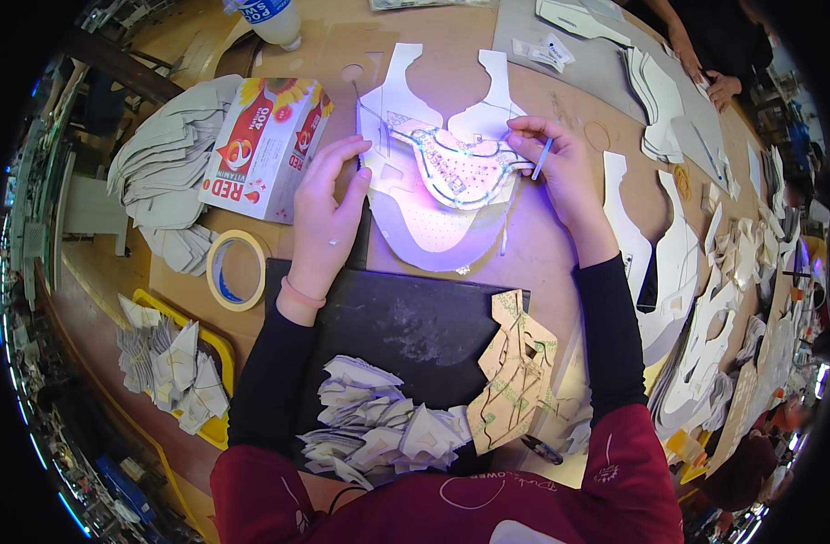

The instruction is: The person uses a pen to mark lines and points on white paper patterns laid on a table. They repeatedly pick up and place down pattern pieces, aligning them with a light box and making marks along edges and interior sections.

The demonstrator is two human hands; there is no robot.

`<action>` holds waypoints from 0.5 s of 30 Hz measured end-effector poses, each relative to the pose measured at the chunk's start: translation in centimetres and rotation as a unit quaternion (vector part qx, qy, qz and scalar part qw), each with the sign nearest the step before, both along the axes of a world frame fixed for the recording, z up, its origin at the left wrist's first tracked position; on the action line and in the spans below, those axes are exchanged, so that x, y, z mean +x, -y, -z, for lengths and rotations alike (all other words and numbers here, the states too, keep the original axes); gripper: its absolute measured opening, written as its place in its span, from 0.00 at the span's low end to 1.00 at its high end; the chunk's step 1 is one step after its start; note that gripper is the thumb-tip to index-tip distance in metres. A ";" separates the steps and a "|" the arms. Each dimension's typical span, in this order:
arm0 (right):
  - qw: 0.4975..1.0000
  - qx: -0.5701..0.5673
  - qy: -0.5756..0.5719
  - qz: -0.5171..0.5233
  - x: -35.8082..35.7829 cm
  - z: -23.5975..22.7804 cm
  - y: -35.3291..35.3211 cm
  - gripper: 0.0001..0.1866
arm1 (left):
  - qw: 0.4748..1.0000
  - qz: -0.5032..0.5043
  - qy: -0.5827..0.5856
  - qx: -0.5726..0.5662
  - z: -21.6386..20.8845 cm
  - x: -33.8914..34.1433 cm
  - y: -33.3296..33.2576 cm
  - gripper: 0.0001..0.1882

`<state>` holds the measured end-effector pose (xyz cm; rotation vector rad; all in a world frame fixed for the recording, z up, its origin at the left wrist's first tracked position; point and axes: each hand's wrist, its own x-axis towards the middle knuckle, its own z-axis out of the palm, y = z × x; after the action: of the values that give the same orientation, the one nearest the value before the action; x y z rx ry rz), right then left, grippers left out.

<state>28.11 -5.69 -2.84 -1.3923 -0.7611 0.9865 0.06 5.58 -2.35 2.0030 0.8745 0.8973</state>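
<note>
The left hand point(329, 204) was at the left edge of a white cut-out piece point(399, 86), thumb and forefinger slightly apart; whether they gripped it I could not tell. The right hand point(553, 161) had its fingers closed about a pale stick point(542, 159), fingertips at the right end of a curved, patterned template point(460, 172). That template lay over the white piece, between both hands, under a bluish light. Nearer the body, a black mat point(406, 317) bore a heap of small pale pieces point(378, 422), with a tan marked template point(513, 372) overlapping its right side. To the left on the brown bench point(557, 272) were a red-and-white box point(262, 150), a tape roll point(242, 235) and a yellow tray point(223, 354); beyond the box stood a bottle point(270, 20). More white pieces point(628, 227) lay to the right, and a co-worker's hands point(723, 89) showed at upper right.
</note>
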 end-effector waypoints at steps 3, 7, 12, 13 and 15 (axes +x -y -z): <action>1.000 0.002 0.030 -0.010 -0.2 0.0 0.0 0.11 | 1.000 -0.006 0.016 -0.015 -0.2 0.0 0.2 0.13; 0.999 -0.003 0.035 -0.019 -0.5 -0.3 0.0 0.11 | 0.999 -0.015 0.020 -0.045 0.0 -0.4 0.0 0.15; 0.999 0.014 0.042 -0.014 -0.4 -0.1 0.1 0.09 | 0.977 -0.100 0.157 -0.102 -0.9 0.3 0.1 0.20; 0.999 0.016 0.037 -0.015 -0.5 0.0 0.0 0.08 | 0.977 -0.106 0.156 -0.102 -1.0 0.1 0.1 0.21; 0.999 0.019 0.028 -0.017 -0.5 0.0 0.0 0.07 | 0.977 -0.103 0.149 -0.116 -1.0 0.2 0.2 0.21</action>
<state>27.56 -5.69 -2.88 -1.3819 -0.8429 0.9573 0.24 5.38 -1.34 1.5504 0.9766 1.1231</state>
